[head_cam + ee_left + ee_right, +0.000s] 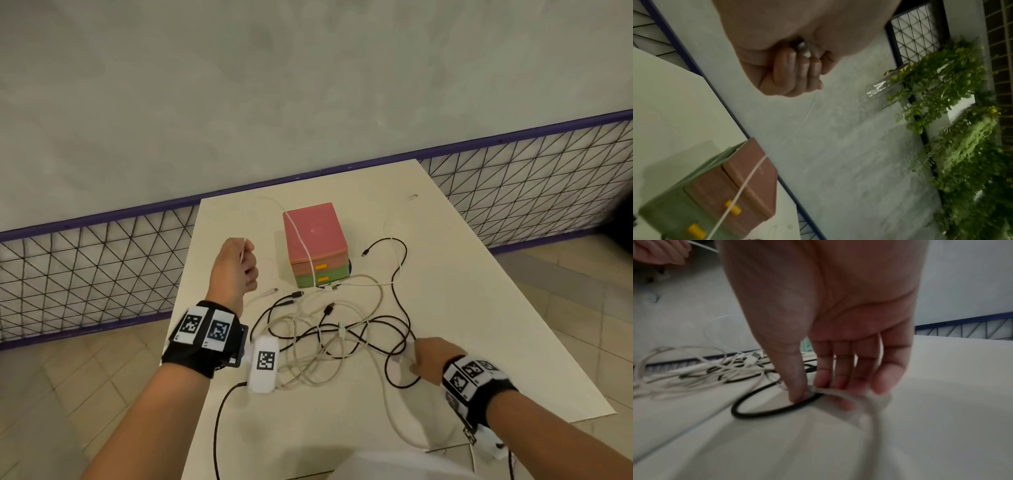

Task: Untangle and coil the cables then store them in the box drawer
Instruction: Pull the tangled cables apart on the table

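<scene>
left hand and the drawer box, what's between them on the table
In the head view, only bare table separates the left hand from the drawer box; its thin white cable crosses over the box.

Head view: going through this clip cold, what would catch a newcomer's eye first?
Probably the heap of tangled white and black cables in the middle of the white table. Behind it stands the pink and green drawer box, with a thin white cable draped over its top and front. That cable runs up into the raised, closed left hand, while the right hand pinches another white cable at the tangle's right edge.
</scene>
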